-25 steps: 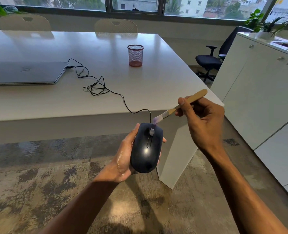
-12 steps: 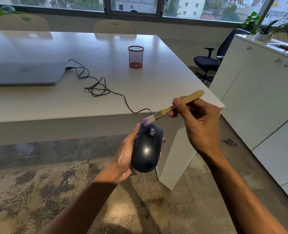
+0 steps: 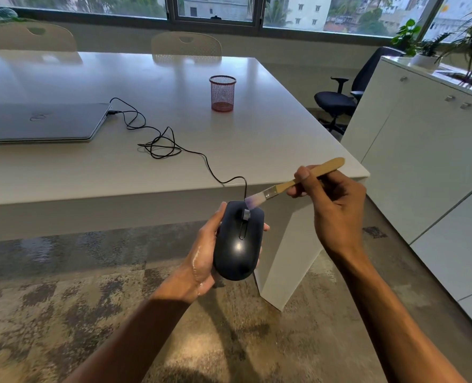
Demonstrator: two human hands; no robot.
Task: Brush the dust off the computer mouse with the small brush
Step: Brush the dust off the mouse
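A black wired computer mouse [image 3: 239,244] lies top-up in my left hand [image 3: 201,261], held in the air in front of the table's near corner. Its black cable [image 3: 163,145] runs up over the table edge to a closed laptop. My right hand [image 3: 337,205] grips the wooden handle of a small flat brush [image 3: 290,185]. The pale bristles touch the mouse's front end, just right of the scroll wheel.
The white table [image 3: 257,139] carries a closed grey laptop [image 3: 41,121] at the left and a red mesh pen cup [image 3: 222,93]. White cabinets [image 3: 423,150] stand at the right, with an office chair [image 3: 337,102] beyond. Two chairs stand behind the table.
The brush tip swept left across the front of the mouse and has come back right, near the scroll wheel. My left hand holds the mouse in about the same place.
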